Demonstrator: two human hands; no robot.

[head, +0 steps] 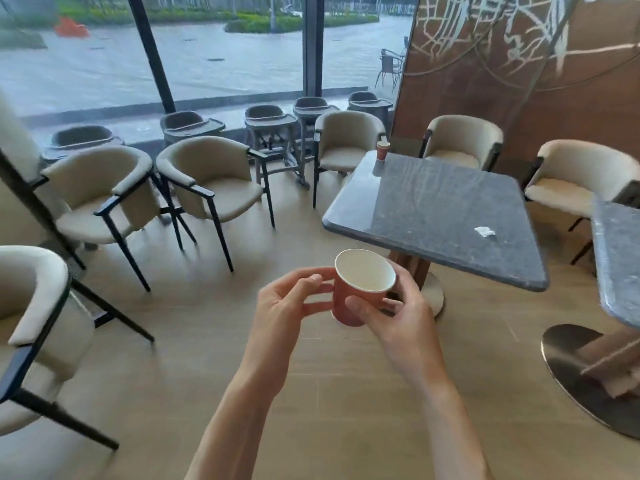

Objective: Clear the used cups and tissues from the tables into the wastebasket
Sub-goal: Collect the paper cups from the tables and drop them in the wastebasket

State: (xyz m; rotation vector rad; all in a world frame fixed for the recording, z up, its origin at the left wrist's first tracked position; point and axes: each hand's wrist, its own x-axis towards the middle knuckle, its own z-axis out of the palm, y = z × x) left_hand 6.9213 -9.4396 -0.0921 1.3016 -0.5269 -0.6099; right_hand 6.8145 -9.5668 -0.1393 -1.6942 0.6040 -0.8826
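Both hands, left hand (289,299) and right hand (388,311), are gripping the red cup (360,289) (seemingly empty); keeping it upright while carrying seems wise.

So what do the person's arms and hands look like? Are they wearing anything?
Both forearms are bare as far as the picture shows: no sleeves or gloves. The left hand and right hand show no rings, watch or bracelet. Fingernails look short and plain.

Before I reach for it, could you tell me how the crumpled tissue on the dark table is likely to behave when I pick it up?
The crumpled tissue looks thin and creased, so it is probably floppy and very light. Lying loose near the table's near edge, it may slide or blow off if nudged. A light pinch should do; it seems unlikely to roll.
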